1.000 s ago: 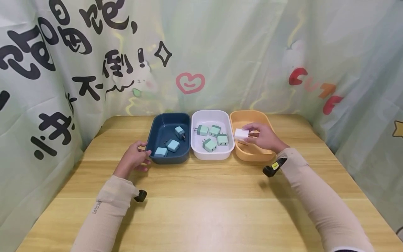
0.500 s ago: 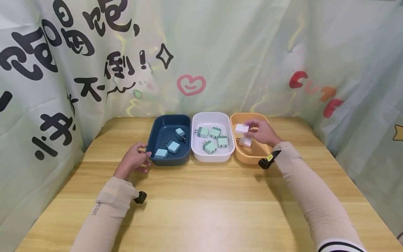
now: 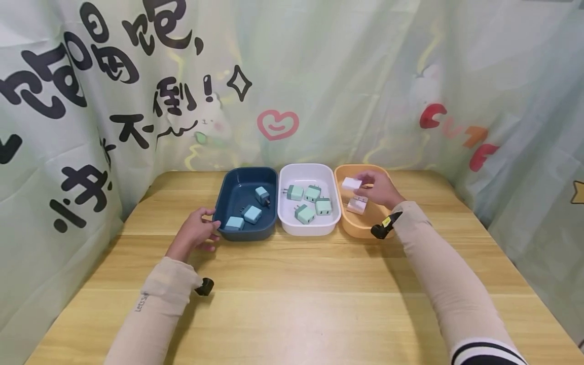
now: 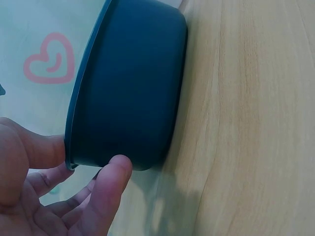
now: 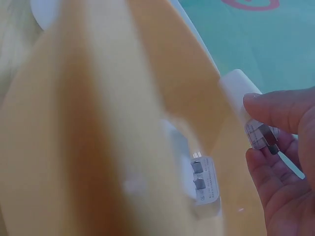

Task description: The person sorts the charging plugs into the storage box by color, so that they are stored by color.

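My right hand (image 3: 376, 188) pinches a white plug-in charger (image 3: 351, 183) between thumb and fingers, above the orange bin (image 3: 347, 223). In the right wrist view its metal prongs (image 5: 267, 136) point back toward the palm. Below, white charger pieces (image 3: 357, 205) lie in the orange bin; whether they are one or two chargers I cannot tell. My left hand (image 3: 196, 230) touches the front left corner of the dark blue bin (image 3: 248, 234). Its thumb (image 4: 44, 150) rests at the rim, and a finger (image 4: 115, 169) lies along the outer wall.
Inside the dark blue bin are 3 light blue chargers (image 3: 252, 214). Several mint green chargers (image 3: 304, 214) lie in the white bin (image 3: 309, 229), which stands between the other two. All stand on a wooden table (image 3: 292, 294) before a printed curtain (image 3: 347, 76).
My right hand has risen slightly with the white charger, now seen more from its top. The white charger pieces in the orange bin have come into view. My left hand stays in place.
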### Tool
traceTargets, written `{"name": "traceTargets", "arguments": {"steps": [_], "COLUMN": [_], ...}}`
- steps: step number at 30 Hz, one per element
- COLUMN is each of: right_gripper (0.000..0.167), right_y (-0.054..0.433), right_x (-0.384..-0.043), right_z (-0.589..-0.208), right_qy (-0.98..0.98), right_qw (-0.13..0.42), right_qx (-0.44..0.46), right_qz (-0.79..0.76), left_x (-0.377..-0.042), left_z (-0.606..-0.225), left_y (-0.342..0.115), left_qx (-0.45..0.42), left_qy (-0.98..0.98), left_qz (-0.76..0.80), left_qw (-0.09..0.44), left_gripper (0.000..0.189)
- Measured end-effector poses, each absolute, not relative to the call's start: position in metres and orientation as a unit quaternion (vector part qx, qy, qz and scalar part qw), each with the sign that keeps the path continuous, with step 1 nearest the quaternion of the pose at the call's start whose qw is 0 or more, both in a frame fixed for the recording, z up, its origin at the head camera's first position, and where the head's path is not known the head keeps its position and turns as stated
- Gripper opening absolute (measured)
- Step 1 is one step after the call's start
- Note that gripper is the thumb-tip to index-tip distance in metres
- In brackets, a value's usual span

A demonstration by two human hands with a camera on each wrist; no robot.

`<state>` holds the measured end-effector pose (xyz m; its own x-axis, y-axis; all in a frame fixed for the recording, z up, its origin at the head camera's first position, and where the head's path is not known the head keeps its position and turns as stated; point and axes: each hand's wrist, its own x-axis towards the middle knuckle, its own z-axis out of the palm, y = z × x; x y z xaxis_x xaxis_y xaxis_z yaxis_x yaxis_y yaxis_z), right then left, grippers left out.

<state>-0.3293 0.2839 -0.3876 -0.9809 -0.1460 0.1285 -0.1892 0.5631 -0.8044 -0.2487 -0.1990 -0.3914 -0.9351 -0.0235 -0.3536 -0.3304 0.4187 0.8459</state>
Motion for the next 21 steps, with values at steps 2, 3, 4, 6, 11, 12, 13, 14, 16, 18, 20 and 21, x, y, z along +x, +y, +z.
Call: {"name": "traceTargets", "arguments": {"steps": [2,3,4,6,11,12,13,14,16,18,20,21], "right_gripper": [0.039,0.039,0.038,0.038,0.041,0.042,0.043,0.045,0.048,0.048,0.049,0.049], "right_y": [0.2842,0.2845,0.2847,0.2852,0.2847,0.2843,0.2838,0.2833,0.2834,0.2838,0.2845,0.2850], "right_x": [-0.3312,-0.3320,-0.3327,-0.3340,-0.3350,-0.3352,-0.3353,-0.3350,-0.3354,-0.3349,-0.3343,-0.3342], "right_z": [-0.3885,-0.3889,-0.3891,-0.3894,-0.3871,-0.3865,-0.3862,-0.3856,-0.3861,-0.3859,-0.3852,-0.3847], "right_qy": [-0.883,-0.883,-0.883,-0.884,-0.879,-0.875,-0.871,-0.867,-0.862,-0.864,-0.867,-0.868], "right_qw": [0.029,0.032,0.035,0.037,0.037,0.038,0.039,0.040,0.042,0.038,0.032,0.029], "right_qx": [0.097,0.098,0.099,0.098,0.100,0.102,0.106,0.112,0.120,0.122,0.124,0.123], "right_qz": [0.458,0.458,0.457,0.455,0.466,0.472,0.478,0.483,0.491,0.487,0.482,0.480], "left_x": [-0.2496,-0.2498,-0.2502,-0.2506,-0.2506,-0.2504,-0.2505,-0.2504,-0.2503,-0.2500,-0.2498,-0.2497], "left_z": [-0.3927,-0.3930,-0.3934,-0.3938,-0.3915,-0.3910,-0.3907,-0.3904,-0.3903,-0.3904,-0.3906,-0.3908], "left_y": [-0.1995,-0.1997,-0.1999,-0.1999,-0.1995,-0.1995,-0.1995,-0.1994,-0.1994,-0.1993,-0.1996,-0.1997], "left_qx": [-0.107,-0.105,-0.105,-0.105,-0.106,-0.106,-0.108,-0.108,-0.107,-0.106,-0.103,-0.104], "left_qy": [0.829,0.829,0.829,0.829,0.828,0.829,0.828,0.829,0.829,0.829,0.829,0.828], "left_qz": [0.529,0.530,0.530,0.531,0.531,0.531,0.530,0.530,0.530,0.530,0.530,0.531], "left_qw": [0.144,0.143,0.143,0.143,0.144,0.144,0.145,0.145,0.145,0.145,0.145,0.145], "left_gripper": [0.051,0.052,0.052,0.052,0.052,0.052,0.052,0.052,0.051,0.051,0.051,0.051]}}
